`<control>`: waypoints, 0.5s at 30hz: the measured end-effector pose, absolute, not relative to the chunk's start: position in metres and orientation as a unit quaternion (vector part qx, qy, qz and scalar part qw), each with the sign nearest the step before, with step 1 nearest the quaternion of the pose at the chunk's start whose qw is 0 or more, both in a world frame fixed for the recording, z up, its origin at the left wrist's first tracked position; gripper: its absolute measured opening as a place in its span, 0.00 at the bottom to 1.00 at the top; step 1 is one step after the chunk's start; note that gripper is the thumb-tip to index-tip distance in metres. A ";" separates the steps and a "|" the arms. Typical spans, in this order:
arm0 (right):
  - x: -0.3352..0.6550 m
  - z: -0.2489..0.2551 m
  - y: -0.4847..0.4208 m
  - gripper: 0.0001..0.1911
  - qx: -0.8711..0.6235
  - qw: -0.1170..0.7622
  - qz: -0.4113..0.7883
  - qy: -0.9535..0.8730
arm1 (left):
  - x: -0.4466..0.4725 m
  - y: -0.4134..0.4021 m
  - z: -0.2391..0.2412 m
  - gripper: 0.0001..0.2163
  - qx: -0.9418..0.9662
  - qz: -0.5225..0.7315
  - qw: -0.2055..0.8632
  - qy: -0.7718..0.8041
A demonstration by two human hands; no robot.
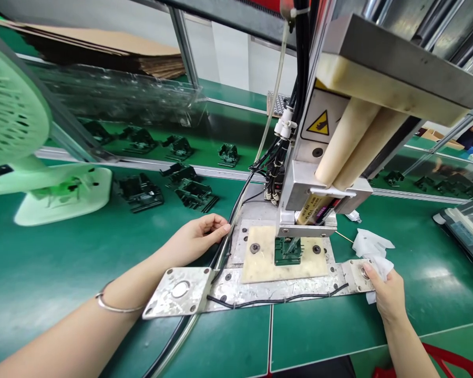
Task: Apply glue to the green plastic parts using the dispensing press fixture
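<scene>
Black plastic component (287,251) seated in the nest of the beige fixture plate (260,265), directly beneath the press head (311,212).

Left hand (197,239) loosely curled, holding nothing, fingertips resting against the black cable (220,252) at the left edge of the plate. Right hand (388,296) closed around a white wipe (374,247), thumb at the right button (364,273) of the metal base plate (268,290); contact with the button likely but not certain. Left button (180,289) uncovered, near the left wrist.

Probable hazards, judged from this layout:
- Crushing, as flagged by the yellow warning label (318,123), on any straying of a hand toward the nest.
- Snagging of the wipe under the head, given loose folds lying near the fixture.
- Displacement of the cable through pressure from the left fingertips.

Keep fingers outside the beige plate. Keep the wipe bunched and clear of the head.
</scene>
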State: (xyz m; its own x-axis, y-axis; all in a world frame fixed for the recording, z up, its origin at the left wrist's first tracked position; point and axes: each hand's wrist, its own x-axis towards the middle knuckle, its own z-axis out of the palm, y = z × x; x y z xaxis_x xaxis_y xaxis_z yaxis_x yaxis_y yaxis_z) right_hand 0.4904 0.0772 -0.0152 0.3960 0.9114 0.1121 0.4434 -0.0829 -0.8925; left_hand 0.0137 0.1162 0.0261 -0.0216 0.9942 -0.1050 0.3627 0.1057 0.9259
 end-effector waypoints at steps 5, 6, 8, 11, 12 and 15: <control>0.491 -0.016 0.077 0.32 -0.694 0.469 0.257 -0.482 | 0.012 0.115 0.024 0.33 0.563 0.365 0.421 0.610; 0.490 -0.016 0.077 0.32 -0.692 0.471 0.257 -0.482 | 0.011 0.115 0.024 0.33 0.563 0.365 0.421 0.610; 0.490 -0.015 0.076 0.31 -0.690 0.474 0.258 -0.483 | 0.011 0.114 0.025 0.33 0.565 0.363 0.420 0.611; 0.490 -0.016 0.076 0.31 -0.691 0.472 0.259 -0.483 | 0.012 0.113 0.027 0.33 0.566 0.360 0.419 0.612; 0.491 -0.016 0.076 0.31 -0.691 0.471 0.260 -0.482 | 0.013 0.113 0.027 0.33 0.566 0.360 0.419 0.613; 0.491 -0.017 0.077 0.32 -0.695 0.470 0.258 -0.479 | 0.014 0.114 0.029 0.34 0.566 0.361 0.415 0.614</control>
State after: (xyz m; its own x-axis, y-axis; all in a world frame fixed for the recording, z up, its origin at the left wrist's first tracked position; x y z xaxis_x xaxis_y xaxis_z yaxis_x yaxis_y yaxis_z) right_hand 0.4907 0.0765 -0.0171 0.4071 0.9088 0.0911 0.4235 -0.0994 -0.9004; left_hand 0.0144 0.1137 0.0286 -0.0150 0.9946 -0.1026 0.3955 0.1002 0.9130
